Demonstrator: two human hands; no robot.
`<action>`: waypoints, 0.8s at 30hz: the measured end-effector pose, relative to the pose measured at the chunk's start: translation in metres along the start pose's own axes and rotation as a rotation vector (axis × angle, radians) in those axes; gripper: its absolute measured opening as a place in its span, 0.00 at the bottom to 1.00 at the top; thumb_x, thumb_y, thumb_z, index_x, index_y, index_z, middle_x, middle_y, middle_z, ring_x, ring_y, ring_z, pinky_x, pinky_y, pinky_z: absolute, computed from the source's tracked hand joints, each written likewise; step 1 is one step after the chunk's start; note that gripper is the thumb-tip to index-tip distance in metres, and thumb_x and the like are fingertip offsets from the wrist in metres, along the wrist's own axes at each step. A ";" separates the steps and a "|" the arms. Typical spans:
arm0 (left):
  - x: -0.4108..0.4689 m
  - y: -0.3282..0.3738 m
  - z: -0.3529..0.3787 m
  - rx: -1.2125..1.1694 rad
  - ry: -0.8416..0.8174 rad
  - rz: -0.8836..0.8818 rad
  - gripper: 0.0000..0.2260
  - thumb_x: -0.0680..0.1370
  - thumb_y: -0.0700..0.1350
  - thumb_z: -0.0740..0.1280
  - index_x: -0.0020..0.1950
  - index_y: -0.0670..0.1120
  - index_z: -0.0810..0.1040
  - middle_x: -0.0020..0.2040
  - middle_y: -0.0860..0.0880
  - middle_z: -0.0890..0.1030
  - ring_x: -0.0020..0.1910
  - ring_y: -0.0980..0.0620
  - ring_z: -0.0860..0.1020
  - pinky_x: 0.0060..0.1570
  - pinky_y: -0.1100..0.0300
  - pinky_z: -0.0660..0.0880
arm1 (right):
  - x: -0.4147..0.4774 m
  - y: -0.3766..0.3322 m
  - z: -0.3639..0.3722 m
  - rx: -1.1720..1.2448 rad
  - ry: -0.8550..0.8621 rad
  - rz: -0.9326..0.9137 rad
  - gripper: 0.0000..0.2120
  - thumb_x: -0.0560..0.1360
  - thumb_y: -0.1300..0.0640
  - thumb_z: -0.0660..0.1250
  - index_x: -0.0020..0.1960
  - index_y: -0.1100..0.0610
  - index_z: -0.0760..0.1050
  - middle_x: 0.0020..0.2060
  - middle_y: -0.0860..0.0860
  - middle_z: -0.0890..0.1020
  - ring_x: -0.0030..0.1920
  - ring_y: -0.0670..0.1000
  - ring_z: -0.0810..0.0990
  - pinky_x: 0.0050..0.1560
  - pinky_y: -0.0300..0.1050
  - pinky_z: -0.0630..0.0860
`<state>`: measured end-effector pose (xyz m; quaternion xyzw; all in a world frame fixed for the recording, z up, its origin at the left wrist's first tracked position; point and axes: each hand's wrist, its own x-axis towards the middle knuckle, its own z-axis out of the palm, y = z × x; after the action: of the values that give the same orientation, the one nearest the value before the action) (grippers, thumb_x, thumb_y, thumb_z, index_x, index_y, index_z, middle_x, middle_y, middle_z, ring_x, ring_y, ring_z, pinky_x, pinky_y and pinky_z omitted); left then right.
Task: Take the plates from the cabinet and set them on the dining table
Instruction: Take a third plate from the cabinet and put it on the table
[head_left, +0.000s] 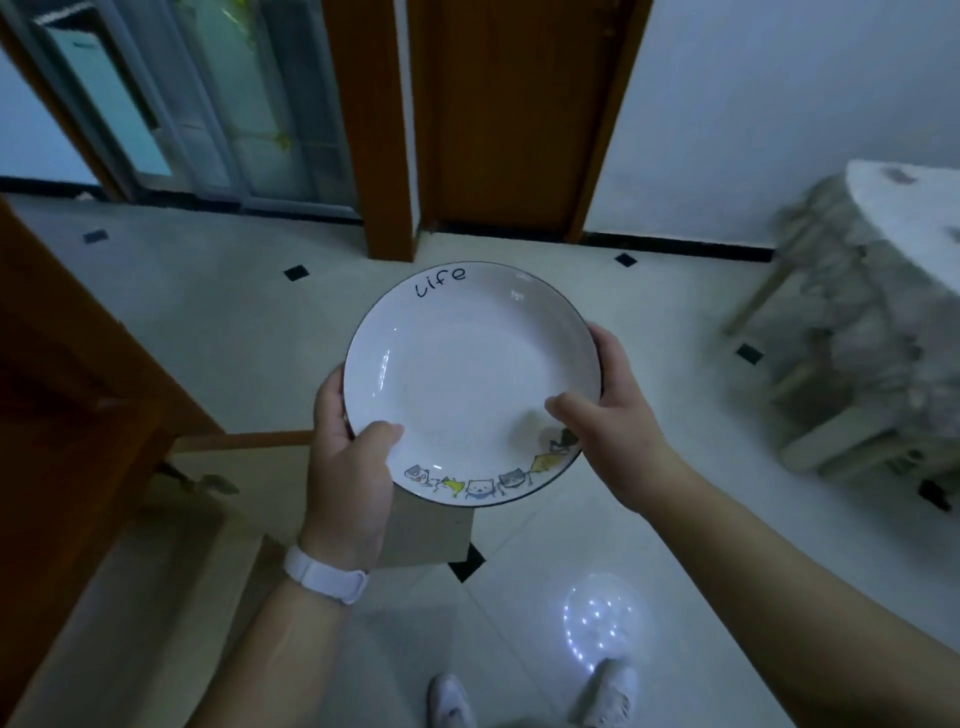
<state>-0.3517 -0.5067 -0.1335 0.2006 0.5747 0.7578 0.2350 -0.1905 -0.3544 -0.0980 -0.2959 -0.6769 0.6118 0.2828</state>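
Observation:
A white plate (467, 374) with a dark rim, the word "Life" and small cartoon cats on its edge is held level in front of me above the floor. My left hand (348, 457) grips its left edge, thumb on top of the rim. My right hand (608, 415) grips the right edge, thumb lying over the inside. The brown wooden cabinet (62, 415) stands at the left with its door open. The dining table (914, 213), covered with a pale cloth, is at the far right edge, blurred.
A pale chair or stool (841, 395) stands beside the table at the right. A brown door (514, 114) and its frame are straight ahead, a glass sliding door (208, 104) at the upper left. White tiled floor (649, 493) lies between. My shoes (608, 691) show at the bottom.

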 end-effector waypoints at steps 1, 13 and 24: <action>0.001 -0.004 0.014 0.001 -0.034 -0.008 0.27 0.67 0.35 0.62 0.60 0.61 0.76 0.57 0.53 0.82 0.55 0.51 0.81 0.47 0.57 0.76 | -0.005 0.000 -0.014 -0.012 0.044 -0.002 0.29 0.65 0.55 0.66 0.59 0.29 0.67 0.48 0.36 0.80 0.43 0.43 0.82 0.36 0.37 0.77; -0.054 -0.029 0.235 0.046 -0.466 -0.093 0.27 0.67 0.36 0.61 0.60 0.61 0.77 0.54 0.53 0.83 0.52 0.51 0.82 0.44 0.57 0.78 | -0.101 0.010 -0.219 0.065 0.501 0.034 0.30 0.66 0.59 0.64 0.64 0.37 0.67 0.43 0.40 0.83 0.39 0.49 0.80 0.39 0.47 0.78; -0.155 -0.064 0.431 0.079 -0.714 -0.170 0.25 0.67 0.36 0.62 0.60 0.58 0.77 0.53 0.51 0.84 0.50 0.49 0.82 0.44 0.54 0.77 | -0.196 0.018 -0.405 0.084 0.765 0.019 0.28 0.64 0.59 0.63 0.56 0.30 0.69 0.46 0.38 0.82 0.44 0.44 0.81 0.41 0.44 0.80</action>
<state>0.0289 -0.2483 -0.0892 0.4126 0.5000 0.5951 0.4750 0.2425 -0.2311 -0.0824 -0.4974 -0.4940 0.4868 0.5211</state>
